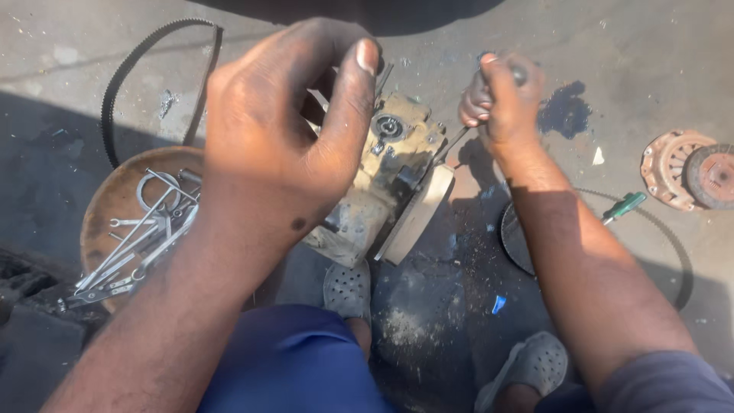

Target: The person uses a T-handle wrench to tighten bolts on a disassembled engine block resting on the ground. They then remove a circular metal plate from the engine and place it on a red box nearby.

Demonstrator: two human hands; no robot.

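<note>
Concrete floor (657,46), dusty and oil-stained, fills the scene in hard sunlight and shadow. Nearest the camera are the person's blue-clad knees and two grey perforated clogs (348,289), planted on the floor. Just beyond them a grimy, yellowish metal engine part (386,180) lies tilted on the floor, with a flat pale plate along its right edge. The left hand (287,126) hovers above this part, fingers (348,115) curled with the thumb bent down; whether they grip anything underneath cannot be told. The right hand (505,95) is clenched around the dark handle of a slim tool (451,144), whose shaft runs down to the part's right side. To the left sits a rusty round pan (111,203) holding wrenches and other steel tools. A green-handled screwdriver (625,205) lies to the right, beside a thin black loop. Farther off, a toothed black belt (126,65) curves at upper left, and a rust-coloured clutch disc (688,168) rests at far right.
</note>
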